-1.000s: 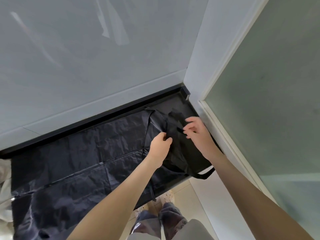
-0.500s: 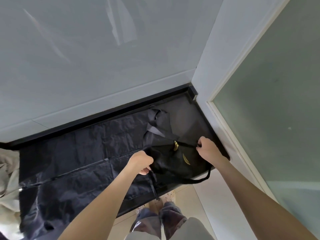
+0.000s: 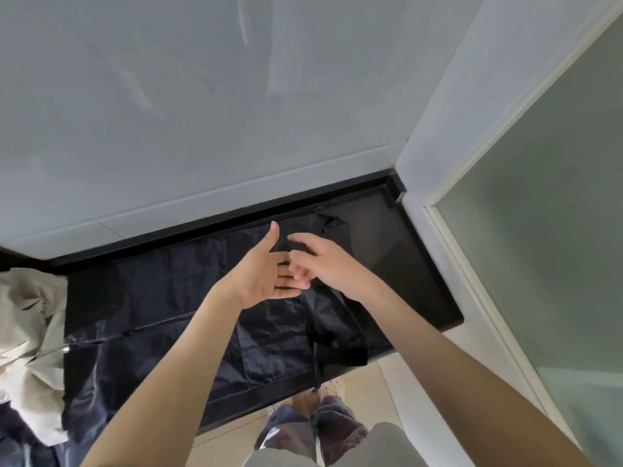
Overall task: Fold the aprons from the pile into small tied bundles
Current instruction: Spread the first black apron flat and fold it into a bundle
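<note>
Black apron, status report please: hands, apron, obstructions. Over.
Left hand open, palm showing; right hand against it, grip unclear. Black apron bunched beneath on the counter, untied, strap hanging off front edge. Beige cloth far left, not in the way.

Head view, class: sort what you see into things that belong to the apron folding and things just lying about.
Belonging to the job:
black apron
left hand
right hand

Just lying about:
crinkled black sheet
beige cloth heap, untouched; cannot tell whether it is aprons
frosted glass panel
</note>
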`<control>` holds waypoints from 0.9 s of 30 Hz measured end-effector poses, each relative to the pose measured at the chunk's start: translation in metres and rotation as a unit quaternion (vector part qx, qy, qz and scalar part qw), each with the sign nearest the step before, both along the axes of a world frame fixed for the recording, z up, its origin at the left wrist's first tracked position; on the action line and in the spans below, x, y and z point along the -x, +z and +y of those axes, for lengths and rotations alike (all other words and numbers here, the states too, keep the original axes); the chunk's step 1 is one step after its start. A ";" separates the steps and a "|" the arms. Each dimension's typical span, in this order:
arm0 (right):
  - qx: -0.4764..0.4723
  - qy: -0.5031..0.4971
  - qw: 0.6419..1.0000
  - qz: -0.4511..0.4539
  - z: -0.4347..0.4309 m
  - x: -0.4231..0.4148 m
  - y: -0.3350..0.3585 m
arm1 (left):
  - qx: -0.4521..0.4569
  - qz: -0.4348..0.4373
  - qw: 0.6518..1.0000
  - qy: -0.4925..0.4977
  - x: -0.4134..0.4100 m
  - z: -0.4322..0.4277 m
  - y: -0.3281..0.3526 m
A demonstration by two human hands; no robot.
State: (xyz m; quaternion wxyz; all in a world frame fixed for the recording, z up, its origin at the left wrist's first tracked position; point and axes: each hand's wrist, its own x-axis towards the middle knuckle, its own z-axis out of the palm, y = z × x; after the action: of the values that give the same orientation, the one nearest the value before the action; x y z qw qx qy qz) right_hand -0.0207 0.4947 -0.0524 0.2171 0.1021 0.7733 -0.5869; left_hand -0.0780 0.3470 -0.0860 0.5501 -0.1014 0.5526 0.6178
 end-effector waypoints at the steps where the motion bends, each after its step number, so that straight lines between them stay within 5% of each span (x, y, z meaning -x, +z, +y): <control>1: 0.016 0.019 1.000 -0.015 -0.008 0.004 -0.003 | -0.008 -0.010 1.000 0.011 0.001 -0.007 0.000; 6: 0.027 0.052 0.998 -0.038 -0.024 0.012 -0.028 | 0.041 0.001 0.990 0.131 0.004 -0.048 -0.016; 10: -0.108 0.063 0.991 -0.046 -0.017 0.007 -0.057 | 0.146 -0.036 0.968 0.201 0.004 -0.081 -0.034; 12: -0.175 0.088 0.979 -0.054 -0.015 0.002 -0.073 | 0.246 0.023 0.953 0.174 0.006 -0.099 -0.045; 15: -0.230 0.078 0.969 -0.035 -0.011 -0.005 -0.090 | 0.441 0.191 0.873 0.091 0.004 -0.125 -0.058; 19: -0.291 -0.006 0.955 0.062 0.000 -0.008 -0.098 | 0.521 0.347 0.779 0.016 -0.002 -0.128 -0.063; 21: -0.340 -0.076 0.934 0.080 0.012 -0.009 -0.099 | 0.528 0.422 0.736 -0.032 0.003 -0.112 -0.063; 24: -0.351 -0.195 0.916 0.031 0.033 -0.016 -0.098 | 0.435 0.490 0.750 -0.091 0.017 -0.071 -0.064; 27: -0.325 -0.209 0.921 -0.043 0.051 -0.030 -0.102 | 0.345 0.519 0.765 -0.164 0.030 -0.019 -0.065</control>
State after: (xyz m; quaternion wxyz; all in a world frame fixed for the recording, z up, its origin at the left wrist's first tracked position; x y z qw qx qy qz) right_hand 0.0096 0.5454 -0.1543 0.0774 0.3518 0.8722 -0.3309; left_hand -0.1082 0.3284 -0.1511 0.2000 0.1445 0.9378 0.2444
